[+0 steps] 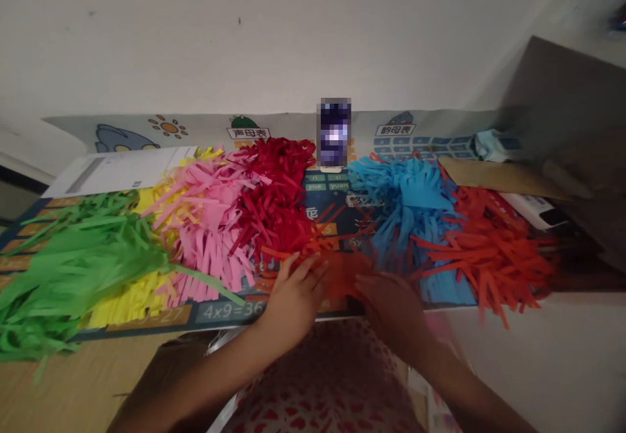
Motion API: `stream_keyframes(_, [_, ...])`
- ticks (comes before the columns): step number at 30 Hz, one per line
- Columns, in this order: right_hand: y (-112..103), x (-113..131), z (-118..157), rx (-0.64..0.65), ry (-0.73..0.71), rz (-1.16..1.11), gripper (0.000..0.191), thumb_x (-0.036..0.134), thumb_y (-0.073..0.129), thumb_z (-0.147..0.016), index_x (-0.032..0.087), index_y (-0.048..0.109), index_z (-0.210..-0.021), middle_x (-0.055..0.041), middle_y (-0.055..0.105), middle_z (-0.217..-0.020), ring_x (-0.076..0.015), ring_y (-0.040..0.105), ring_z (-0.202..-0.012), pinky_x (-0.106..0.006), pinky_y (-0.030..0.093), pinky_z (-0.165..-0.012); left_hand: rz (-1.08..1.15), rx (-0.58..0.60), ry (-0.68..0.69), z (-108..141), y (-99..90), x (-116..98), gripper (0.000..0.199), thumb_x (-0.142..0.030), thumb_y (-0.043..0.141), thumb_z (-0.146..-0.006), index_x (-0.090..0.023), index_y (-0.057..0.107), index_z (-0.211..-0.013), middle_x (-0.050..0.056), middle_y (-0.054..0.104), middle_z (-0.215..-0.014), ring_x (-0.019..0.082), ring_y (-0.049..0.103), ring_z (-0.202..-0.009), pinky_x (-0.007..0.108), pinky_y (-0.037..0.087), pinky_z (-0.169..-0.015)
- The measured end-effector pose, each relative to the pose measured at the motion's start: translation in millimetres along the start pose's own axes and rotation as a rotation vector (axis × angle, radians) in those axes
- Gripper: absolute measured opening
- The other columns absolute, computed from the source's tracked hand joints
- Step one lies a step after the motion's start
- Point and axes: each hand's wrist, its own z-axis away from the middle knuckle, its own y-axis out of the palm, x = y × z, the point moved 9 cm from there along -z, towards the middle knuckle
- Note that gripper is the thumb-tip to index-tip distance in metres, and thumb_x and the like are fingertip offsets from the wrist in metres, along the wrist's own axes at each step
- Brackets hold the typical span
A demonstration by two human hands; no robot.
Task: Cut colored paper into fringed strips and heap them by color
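Observation:
My left hand (296, 299) lies with its fingers spread on the near edge of a heap of orange-red paper strips (342, 273). My right hand (391, 309), slightly blurred, rests on the same strips, and its fingertips are hidden in part. The strips lie on a printed multiplication desk mat (229, 312). Along the mat run fringed bunches of paper: green (73, 270), yellow (132, 309), pink (205, 224), dark red (274, 185), blue (411, 218) and red-orange (489, 250). The dark red and blue bunches are nearest my hands.
A pixelated phone (335, 133) stands upright behind the mat, before a printed wall chart (420, 130). White paper (117, 172) lies back left, and a brown envelope (499, 179) lies back right. A dark grey-brown soft object (557, 87) rises at the right.

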Motion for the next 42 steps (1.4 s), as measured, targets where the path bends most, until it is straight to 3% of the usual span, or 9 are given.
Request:
stream_keyframes(2, [12,12,-7,0.093,-0.071,-0.059,0.029,0.027,0.053,-0.092,0.019,0.062,-0.118,-0.0084,0.066,-0.121,-0.0201,0.06,-0.112,-0.042,0.036,-0.105,-0.044,-0.071,-0.006,16,-15.0,3,0.032,-0.026,0.042,-0.098,-0.026,0.058,-0.126,0.0,0.063,-0.131,0.02,0.044,-0.132,0.048,0.016,-0.116])
stream_keyframes(4, [24,21,-12,0.179,-0.14,-0.073,0.054,0.049,0.058,-0.088,0.017,0.054,-0.132,-0.0126,0.058,-0.133,-0.0256,0.051,-0.125,-0.05,0.024,-0.113,-0.078,-0.095,-0.014,32,-20.6,3,0.032,-0.025,0.041,-0.098,-0.024,0.059,-0.126,0.001,0.065,-0.129,0.019,0.049,-0.128,0.045,0.018,-0.115])
stream_keyframes(8, [20,-5,-17,0.195,-0.072,0.059,0.087,0.066,0.06,-0.078,0.012,0.041,-0.143,-0.0199,0.046,-0.142,-0.0365,0.037,-0.135,-0.064,0.008,-0.113,-0.09,-0.028,-0.007,47,-4.3,1,0.034,-0.025,0.042,-0.098,-0.023,0.057,-0.128,0.003,0.064,-0.13,0.019,0.05,-0.128,0.042,0.025,-0.111])
stream_keyframes(11, [-3,-26,-12,0.116,0.005,0.143,0.082,0.062,0.061,-0.081,0.013,0.041,-0.143,-0.0196,0.047,-0.142,-0.0377,0.035,-0.136,-0.065,0.009,-0.112,-0.006,0.007,-0.035,44,7.0,3,0.037,-0.025,0.043,-0.096,-0.022,0.055,-0.131,0.004,0.061,-0.133,0.019,0.048,-0.131,0.042,0.026,-0.112])
stream_keyframes(15, [-13,12,-1,0.059,-0.201,-0.01,0.075,0.061,0.06,-0.082,0.015,0.043,-0.139,-0.0159,0.053,-0.137,-0.0287,0.043,-0.132,-0.051,0.022,-0.113,0.13,-0.008,-0.049,36,3.1,2,0.042,-0.017,0.045,-0.09,-0.018,0.056,-0.131,0.007,0.062,-0.132,0.022,0.051,-0.128,0.046,0.028,-0.111])
stream_keyframes(21, [4,13,4,-0.058,-0.032,-0.117,0.024,0.017,0.05,-0.091,0.021,0.06,-0.112,-0.0068,0.07,-0.112,-0.0188,0.062,-0.105,-0.042,0.031,-0.103,0.293,-0.095,-0.048,35,-11.7,8,0.041,-0.013,0.048,-0.085,-0.02,0.06,-0.123,0.006,0.067,-0.124,0.025,0.058,-0.12,0.053,0.024,-0.111])
stream_keyframes(25, [13,-10,7,0.04,-0.033,-0.221,0.024,0.016,0.047,-0.091,0.024,0.064,-0.106,-0.0038,0.072,-0.106,-0.0197,0.064,-0.103,-0.042,0.034,-0.099,0.406,-0.137,-0.089,45,-14.6,28,0.032,-0.015,0.052,-0.084,-0.022,0.065,-0.111,0.004,0.072,-0.113,0.024,0.062,-0.111,0.05,0.028,-0.106])
stream_keyframes(32, [24,-37,-10,0.204,0.234,-0.268,0.024,0.032,0.046,-0.095,0.024,0.069,-0.096,-0.0035,0.072,-0.093,-0.0211,0.064,-0.087,-0.035,0.039,-0.077,0.475,-0.143,-0.296,37,-16.0,57,0.018,-0.032,0.057,-0.09,-0.024,0.071,-0.098,0.002,0.074,-0.086,0.019,0.063,-0.084,0.04,0.037,-0.089])
stream_keyframes(42, [31,-47,-34,0.138,0.36,-0.101,0.03,0.041,0.052,-0.093,0.022,0.07,-0.08,-0.0024,0.071,-0.076,-0.0212,0.063,-0.074,-0.034,0.032,-0.071,0.26,-0.101,-0.499,13,-5.0,65,0.028,-0.035,0.056,-0.088,-0.021,0.068,-0.067,0.0,0.064,-0.06,0.018,0.057,-0.066,0.039,0.032,-0.082])
